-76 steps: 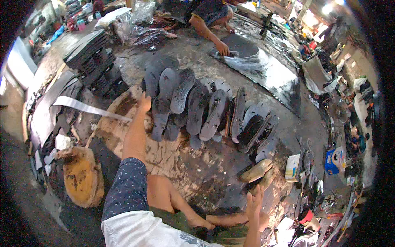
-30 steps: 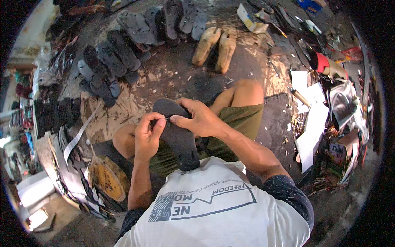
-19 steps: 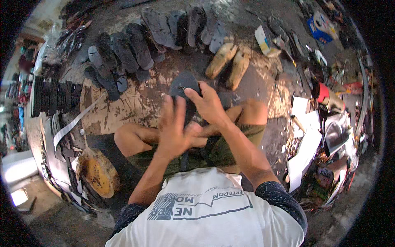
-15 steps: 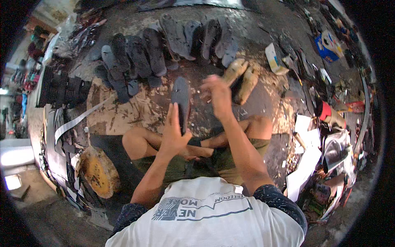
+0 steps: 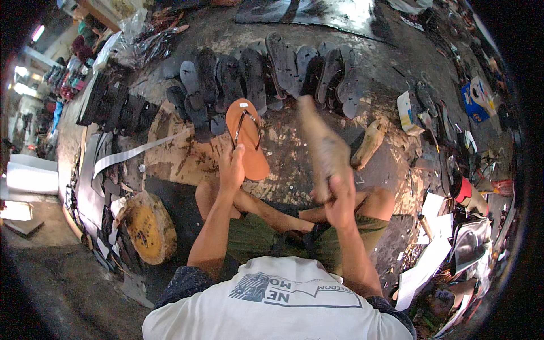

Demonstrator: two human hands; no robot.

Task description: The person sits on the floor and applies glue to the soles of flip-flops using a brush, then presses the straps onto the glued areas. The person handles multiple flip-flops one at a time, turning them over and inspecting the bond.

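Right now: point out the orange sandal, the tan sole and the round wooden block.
orange sandal (image 5: 247, 140), head view, on its footbed below the straps
tan sole (image 5: 324, 148), head view, mid-length of its face
round wooden block (image 5: 148, 226), head view, on its flat top

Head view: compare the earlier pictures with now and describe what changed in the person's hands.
The dark sole is gone from the hands. The left hand now grips an orange sandal, and the right hand lifts a tan sole. The row of dark sandals stays on the floor.

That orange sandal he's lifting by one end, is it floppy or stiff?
The orange sandal, gripped at its heel end by the left hand, stays straight, so it is probably fairly stiff. It looks thin and flat, so likely light, and unlikely to roll.
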